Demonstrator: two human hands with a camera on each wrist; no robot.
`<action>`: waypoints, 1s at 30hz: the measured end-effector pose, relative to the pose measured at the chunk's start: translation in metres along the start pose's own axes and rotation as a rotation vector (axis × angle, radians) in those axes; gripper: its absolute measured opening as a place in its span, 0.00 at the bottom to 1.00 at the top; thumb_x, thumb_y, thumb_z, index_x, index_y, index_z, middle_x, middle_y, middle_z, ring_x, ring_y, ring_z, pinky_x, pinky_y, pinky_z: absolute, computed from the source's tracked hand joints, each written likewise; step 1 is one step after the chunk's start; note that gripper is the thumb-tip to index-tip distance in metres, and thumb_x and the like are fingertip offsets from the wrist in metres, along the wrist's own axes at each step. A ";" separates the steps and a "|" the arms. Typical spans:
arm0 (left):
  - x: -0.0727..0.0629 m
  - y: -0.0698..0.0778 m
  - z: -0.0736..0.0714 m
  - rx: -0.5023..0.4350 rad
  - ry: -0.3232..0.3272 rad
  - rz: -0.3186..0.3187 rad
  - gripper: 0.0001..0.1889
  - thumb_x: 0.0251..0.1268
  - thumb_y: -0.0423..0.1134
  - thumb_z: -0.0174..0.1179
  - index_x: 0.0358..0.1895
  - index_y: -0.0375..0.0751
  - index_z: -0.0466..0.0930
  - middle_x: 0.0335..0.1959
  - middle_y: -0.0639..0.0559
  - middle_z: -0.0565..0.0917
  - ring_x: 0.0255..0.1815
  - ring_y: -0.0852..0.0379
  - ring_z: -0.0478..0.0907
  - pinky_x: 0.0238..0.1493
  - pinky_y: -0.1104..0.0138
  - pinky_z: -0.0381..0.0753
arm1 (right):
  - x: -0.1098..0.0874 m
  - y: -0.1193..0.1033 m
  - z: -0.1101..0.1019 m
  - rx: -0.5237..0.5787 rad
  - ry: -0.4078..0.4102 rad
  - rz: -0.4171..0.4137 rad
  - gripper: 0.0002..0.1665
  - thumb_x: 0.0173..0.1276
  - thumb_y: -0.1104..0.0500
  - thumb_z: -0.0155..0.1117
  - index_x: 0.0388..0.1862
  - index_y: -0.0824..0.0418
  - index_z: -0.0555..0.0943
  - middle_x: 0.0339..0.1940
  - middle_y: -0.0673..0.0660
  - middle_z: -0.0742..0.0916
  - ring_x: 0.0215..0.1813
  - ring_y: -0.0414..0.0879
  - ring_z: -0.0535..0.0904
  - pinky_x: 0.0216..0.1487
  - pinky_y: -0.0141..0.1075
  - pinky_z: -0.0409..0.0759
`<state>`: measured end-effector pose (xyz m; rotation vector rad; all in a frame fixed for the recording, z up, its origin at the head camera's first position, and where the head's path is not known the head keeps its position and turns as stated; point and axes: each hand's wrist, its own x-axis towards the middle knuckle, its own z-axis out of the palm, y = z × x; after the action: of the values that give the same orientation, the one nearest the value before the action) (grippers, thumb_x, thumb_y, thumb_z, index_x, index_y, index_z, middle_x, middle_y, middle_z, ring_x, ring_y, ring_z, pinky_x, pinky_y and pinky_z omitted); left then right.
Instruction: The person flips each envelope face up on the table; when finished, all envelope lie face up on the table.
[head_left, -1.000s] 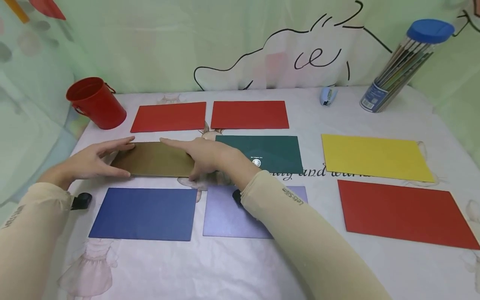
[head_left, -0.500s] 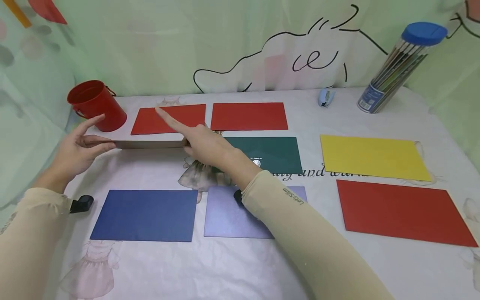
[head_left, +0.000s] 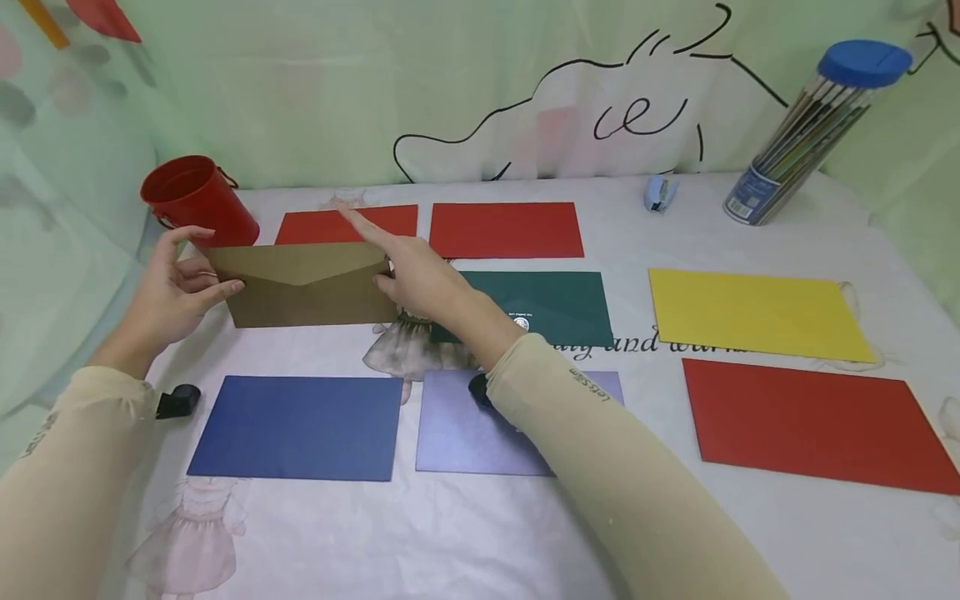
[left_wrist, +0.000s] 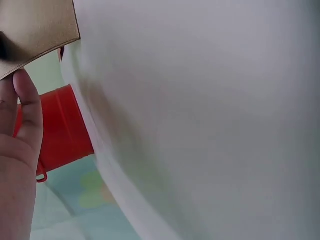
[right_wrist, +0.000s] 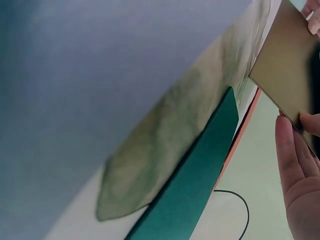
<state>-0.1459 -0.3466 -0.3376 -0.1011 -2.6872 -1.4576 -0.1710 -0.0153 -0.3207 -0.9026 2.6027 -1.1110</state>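
Note:
A brown-gold envelope [head_left: 307,304], its flap side facing me, is held tilted up off the table between both hands. My left hand [head_left: 168,292] pinches its left end, thumb on the near face and fingers behind. The right hand [head_left: 423,275] pinches the right end with the thumb in front, while its index finger points out past the top edge. In the left wrist view a corner of the envelope [left_wrist: 45,25] shows above the fingers. The right wrist view has the envelope [right_wrist: 282,65] at upper right, with the right thumb [right_wrist: 310,122] against it.
Around it lie flat envelopes: blue [head_left: 296,429], lilac [head_left: 465,433] partly under the right forearm, dark green [head_left: 547,300], yellow [head_left: 757,317] and several red ones [head_left: 506,229]. A red bucket [head_left: 198,204], a blue sharpener-like item [head_left: 660,193] and a brush jar [head_left: 780,158] stand behind.
The brown-gold envelope has been lifted from the table between both hands, passing through an edge-on tilt, and now shows its flap side. The other envelopes have stayed put.

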 end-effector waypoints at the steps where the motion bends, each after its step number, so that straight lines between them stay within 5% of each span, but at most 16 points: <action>1: 0.000 -0.001 0.000 -0.007 -0.006 0.005 0.36 0.64 0.24 0.65 0.65 0.62 0.60 0.29 0.60 0.78 0.29 0.65 0.77 0.35 0.78 0.76 | 0.000 0.000 0.000 0.002 0.003 0.001 0.55 0.71 0.70 0.59 0.83 0.34 0.45 0.20 0.55 0.75 0.17 0.44 0.61 0.25 0.32 0.68; 8: 0.001 -0.001 0.000 0.021 -0.121 -0.058 0.30 0.65 0.29 0.67 0.66 0.55 0.66 0.50 0.53 0.75 0.41 0.70 0.82 0.41 0.78 0.80 | 0.002 0.004 0.002 0.068 0.046 0.047 0.43 0.68 0.71 0.61 0.76 0.49 0.58 0.23 0.57 0.75 0.20 0.43 0.65 0.27 0.32 0.69; 13: 0.006 0.000 0.000 0.076 -0.222 -0.113 0.37 0.62 0.30 0.70 0.73 0.47 0.64 0.60 0.46 0.67 0.44 0.73 0.79 0.42 0.76 0.80 | 0.005 0.004 0.003 0.036 0.032 0.114 0.25 0.65 0.69 0.67 0.58 0.57 0.72 0.40 0.54 0.82 0.31 0.42 0.74 0.36 0.32 0.73; 18: 0.012 0.004 -0.001 0.221 -0.329 -0.161 0.38 0.64 0.40 0.71 0.75 0.48 0.65 0.68 0.45 0.69 0.53 0.55 0.76 0.41 0.71 0.79 | 0.009 0.004 0.005 -0.080 0.006 0.235 0.17 0.63 0.61 0.72 0.50 0.57 0.80 0.46 0.52 0.82 0.46 0.44 0.76 0.46 0.33 0.76; 22: 0.018 0.008 0.000 0.348 -0.422 -0.171 0.36 0.64 0.45 0.71 0.74 0.46 0.68 0.72 0.38 0.66 0.59 0.36 0.72 0.45 0.60 0.81 | 0.010 0.002 0.006 -0.106 -0.023 0.288 0.18 0.63 0.61 0.72 0.52 0.58 0.82 0.48 0.51 0.83 0.49 0.44 0.77 0.47 0.33 0.77; 26: 0.022 0.009 0.002 0.413 -0.502 -0.141 0.37 0.62 0.45 0.72 0.73 0.42 0.69 0.70 0.33 0.67 0.61 0.30 0.72 0.49 0.50 0.80 | 0.006 -0.001 0.006 -0.129 -0.065 0.331 0.18 0.62 0.60 0.72 0.51 0.59 0.83 0.47 0.52 0.84 0.46 0.45 0.78 0.43 0.34 0.79; 30: 0.024 0.008 0.004 0.453 -0.530 -0.115 0.35 0.61 0.44 0.73 0.71 0.42 0.72 0.67 0.34 0.71 0.59 0.31 0.74 0.48 0.51 0.80 | 0.005 -0.001 0.007 -0.141 -0.093 0.342 0.17 0.62 0.60 0.72 0.51 0.60 0.85 0.46 0.52 0.84 0.46 0.45 0.78 0.41 0.33 0.79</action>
<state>-0.1688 -0.3385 -0.3310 -0.3504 -3.4296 -0.8946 -0.1718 -0.0223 -0.3247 -0.4900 2.6503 -0.7861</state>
